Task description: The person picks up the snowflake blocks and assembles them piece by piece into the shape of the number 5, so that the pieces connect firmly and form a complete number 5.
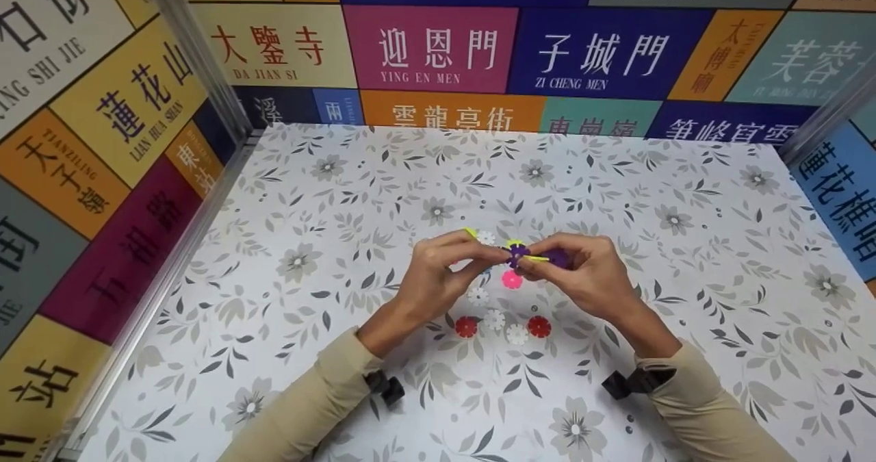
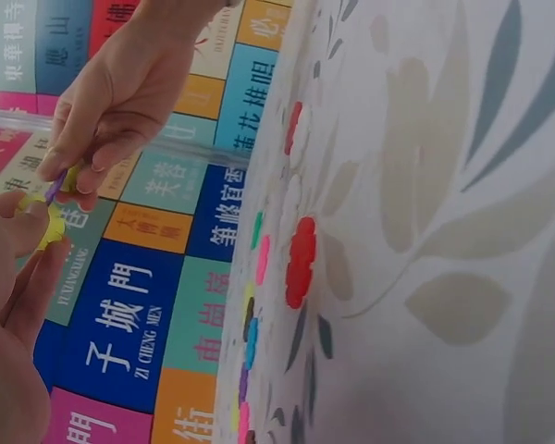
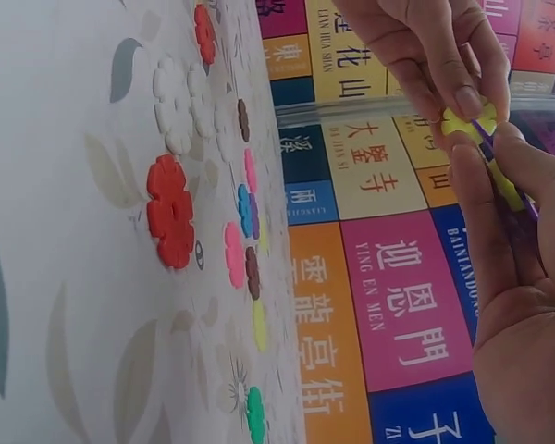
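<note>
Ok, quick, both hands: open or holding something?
Left hand: closed, pinching purple and yellow flower pieces.
Right hand: closed, gripping purple and yellow flower pieces.

Fingertips close together, a person's left hand (image 1: 438, 269) and right hand (image 1: 594, 270) pinch with thumb and fingers. Behind the hands, left forearm (image 1: 311, 393) and right forearm (image 1: 701, 407) slant inward, both sleeved.
</note>
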`<state>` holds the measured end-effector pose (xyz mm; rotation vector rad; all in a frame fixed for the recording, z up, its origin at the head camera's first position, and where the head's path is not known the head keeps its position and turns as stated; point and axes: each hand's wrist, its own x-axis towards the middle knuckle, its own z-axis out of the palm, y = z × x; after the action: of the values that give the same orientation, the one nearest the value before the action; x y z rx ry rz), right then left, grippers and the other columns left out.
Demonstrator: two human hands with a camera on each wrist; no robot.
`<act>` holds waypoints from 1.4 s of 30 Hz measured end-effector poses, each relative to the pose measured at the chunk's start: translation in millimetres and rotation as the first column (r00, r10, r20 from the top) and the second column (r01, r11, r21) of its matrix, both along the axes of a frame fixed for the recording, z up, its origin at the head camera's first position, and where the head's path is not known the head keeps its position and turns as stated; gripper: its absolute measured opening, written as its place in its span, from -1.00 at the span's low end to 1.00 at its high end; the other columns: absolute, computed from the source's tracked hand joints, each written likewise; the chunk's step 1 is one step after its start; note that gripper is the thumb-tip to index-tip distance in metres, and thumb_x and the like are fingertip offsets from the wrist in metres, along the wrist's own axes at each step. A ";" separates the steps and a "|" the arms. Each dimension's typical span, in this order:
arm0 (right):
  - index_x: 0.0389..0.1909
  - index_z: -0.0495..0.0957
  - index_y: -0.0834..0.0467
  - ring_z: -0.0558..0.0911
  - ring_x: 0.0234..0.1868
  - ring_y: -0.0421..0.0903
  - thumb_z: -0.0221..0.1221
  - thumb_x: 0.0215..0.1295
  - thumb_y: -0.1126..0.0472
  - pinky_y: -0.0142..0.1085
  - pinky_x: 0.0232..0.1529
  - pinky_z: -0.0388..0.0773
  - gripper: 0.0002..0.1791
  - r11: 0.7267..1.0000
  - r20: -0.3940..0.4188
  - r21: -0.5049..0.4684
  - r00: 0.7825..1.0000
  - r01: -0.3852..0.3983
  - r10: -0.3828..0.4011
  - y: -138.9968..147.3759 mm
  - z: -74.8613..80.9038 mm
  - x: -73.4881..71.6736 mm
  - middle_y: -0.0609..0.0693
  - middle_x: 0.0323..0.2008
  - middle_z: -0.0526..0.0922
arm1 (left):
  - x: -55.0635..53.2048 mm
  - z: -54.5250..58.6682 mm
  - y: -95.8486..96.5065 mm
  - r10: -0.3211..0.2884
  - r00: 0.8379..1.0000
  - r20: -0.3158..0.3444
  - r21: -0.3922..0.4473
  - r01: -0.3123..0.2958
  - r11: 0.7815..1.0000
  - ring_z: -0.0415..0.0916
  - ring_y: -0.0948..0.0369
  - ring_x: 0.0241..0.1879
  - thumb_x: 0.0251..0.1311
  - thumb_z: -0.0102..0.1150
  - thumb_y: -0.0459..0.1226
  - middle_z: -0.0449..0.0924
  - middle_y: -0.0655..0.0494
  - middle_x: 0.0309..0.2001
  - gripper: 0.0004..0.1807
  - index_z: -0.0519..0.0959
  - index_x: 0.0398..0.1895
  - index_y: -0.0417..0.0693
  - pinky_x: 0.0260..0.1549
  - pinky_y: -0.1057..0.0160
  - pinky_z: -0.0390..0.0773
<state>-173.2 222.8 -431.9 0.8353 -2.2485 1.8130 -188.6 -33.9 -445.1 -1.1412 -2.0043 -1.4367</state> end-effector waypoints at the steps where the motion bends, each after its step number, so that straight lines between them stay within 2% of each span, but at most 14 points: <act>1: -0.15 0.81 0.24 0.89 -0.31 -0.07 0.43 0.32 0.48 -0.27 -0.28 0.85 -0.85 1.000 -0.004 0.007 1.000 0.000 0.000 -0.1 0.6 0.0 0.23 -0.27 0.86 | 0.0 1.4 -0.5 0.003 1.000 -0.016 -0.005 -0.003 1.000 0.76 0.32 -0.18 0.50 0.32 -0.28 0.82 0.12 -0.22 -0.84 0.87 -0.04 0.02 -0.15 0.42 0.77; 8: -0.07 0.83 0.07 0.78 -0.34 -0.23 0.53 0.24 0.39 -0.49 -0.32 0.73 -0.73 0.985 -0.124 0.154 0.991 0.077 -0.058 3.3 2.3 -1.1 0.02 -0.20 0.88 | -2.2 1.9 -1.9 -0.011 0.996 -0.088 -0.037 0.007 0.999 0.75 0.28 -0.11 0.48 0.34 -0.33 0.79 0.09 -0.15 -0.83 0.85 -0.01 -0.01 -0.06 0.42 0.77; 14: 0.04 0.81 0.07 0.78 -0.30 -0.21 0.51 0.28 0.38 -0.49 -0.28 0.74 -0.67 0.984 -0.146 0.158 0.988 0.079 -0.056 4.9 2.0 -1.3 0.01 -0.14 0.88 | -5.5 -1.9 1.7 -0.023 0.996 -0.082 -0.026 0.021 0.999 0.77 0.29 -0.08 0.47 0.36 -0.33 0.81 0.11 -0.10 -0.84 0.82 0.01 -0.04 -0.03 0.37 0.80; 19: 0.11 0.80 0.06 0.82 -0.24 -0.20 0.51 0.29 0.38 -0.47 -0.23 0.77 -0.61 0.985 -0.147 0.152 0.987 0.080 -0.058 4.9 1.8 -1.7 0.00 -0.12 0.89 | -6.5 -1.9 2.0 -0.005 1.000 -0.014 -0.034 0.005 0.999 0.76 0.28 0.00 0.45 0.37 -0.38 0.80 0.09 -0.01 -0.76 0.75 0.12 -0.09 0.00 0.35 0.80; 22: 0.10 0.81 0.05 0.83 -0.22 -0.18 0.49 0.31 0.37 -0.46 -0.20 0.78 -0.63 0.985 -0.133 0.148 0.989 0.087 -0.067 5.4 2.4 -2.6 0.00 -0.13 0.89 | -9.5 -2.2 1.2 0.017 0.997 0.071 -0.055 -0.013 0.998 0.75 0.23 0.08 0.42 0.38 -0.41 0.75 0.03 0.07 -0.66 0.68 0.23 -0.15 0.08 0.32 0.80; 24: 0.09 0.81 0.04 0.83 -0.23 -0.18 0.49 0.32 0.36 -0.46 -0.21 0.78 -0.65 0.985 -0.118 0.146 0.990 0.094 -0.077 6.2 3.0 -3.2 -0.01 -0.14 0.89 | -14.2 -2.5 -0.2 0.057 0.990 0.131 -0.100 -0.044 0.994 0.75 0.21 0.10 0.41 0.39 -0.41 0.74 0.02 0.08 -0.59 0.64 0.29 -0.16 0.12 0.32 0.78; 28: 0.08 0.81 0.02 0.83 -0.22 -0.16 0.49 0.33 0.34 -0.45 -0.19 0.79 -0.67 0.985 -0.079 0.138 0.993 0.101 -0.091 7.8 3.6 -4.0 -0.02 -0.14 0.89 | -27.8 -7.6 -5.0 0.160 0.964 0.213 -0.245 -0.106 0.964 0.75 0.16 0.08 0.38 0.42 -0.40 0.76 -0.01 0.07 -0.57 0.62 0.29 -0.14 0.15 0.31 0.76; 32: 0.07 0.81 0.02 0.85 -0.20 -0.16 0.49 0.34 0.32 -0.43 -0.16 0.80 -0.68 0.984 -0.054 0.140 0.993 0.111 -0.104 9.1 3.2 -3.9 -0.03 -0.15 0.89 | -40.4 -17.1 -8.0 0.213 0.936 0.282 -0.358 -0.103 0.928 0.74 0.06 0.13 0.36 0.44 -0.39 0.76 -0.11 0.12 -0.61 0.65 0.23 -0.18 0.19 0.21 0.76; 37: 0.07 0.81 0.02 0.85 -0.22 -0.16 0.48 0.36 0.31 -0.43 -0.17 0.80 -0.69 0.983 -0.047 0.143 0.993 0.114 -0.108 9.9 2.9 -3.8 -0.04 -0.17 0.89 | -52.2 -24.4 -8.3 0.278 0.902 0.330 -0.443 -0.112 0.889 0.73 -0.02 0.14 0.33 0.49 -0.33 0.75 -0.16 0.13 -0.61 0.67 0.18 -0.23 0.19 0.12 0.77; 39: 0.08 0.81 0.02 0.84 -0.22 -0.15 0.48 0.36 0.31 -0.43 -0.18 0.80 -0.70 0.984 -0.045 0.139 0.993 0.112 -0.107 9.9 2.8 -3.9 -0.03 -0.18 0.89 | -55.4 -25.5 -7.6 0.295 0.897 0.328 -0.475 -0.113 0.873 0.72 -0.03 0.11 0.33 0.50 -0.29 0.75 -0.14 0.12 -0.61 0.69 0.17 -0.22 0.17 0.10 0.77; 42: 0.08 0.81 0.02 0.84 -0.23 -0.15 0.47 0.36 0.31 -0.44 -0.20 0.80 -0.70 0.984 -0.043 0.138 0.993 0.113 -0.108 9.3 3.0 -4.0 -0.04 -0.18 0.88 | -57.2 -26.5 -6.5 0.303 0.899 0.315 -0.528 -0.099 0.843 0.70 -0.01 0.10 0.34 0.50 -0.26 0.73 -0.11 0.11 -0.63 0.72 0.15 -0.20 0.16 0.11 0.75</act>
<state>-177.2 232.1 -428.9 0.7407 -2.3710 1.5962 -245.8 -40.4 -471.6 -0.8173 -2.8084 -1.1201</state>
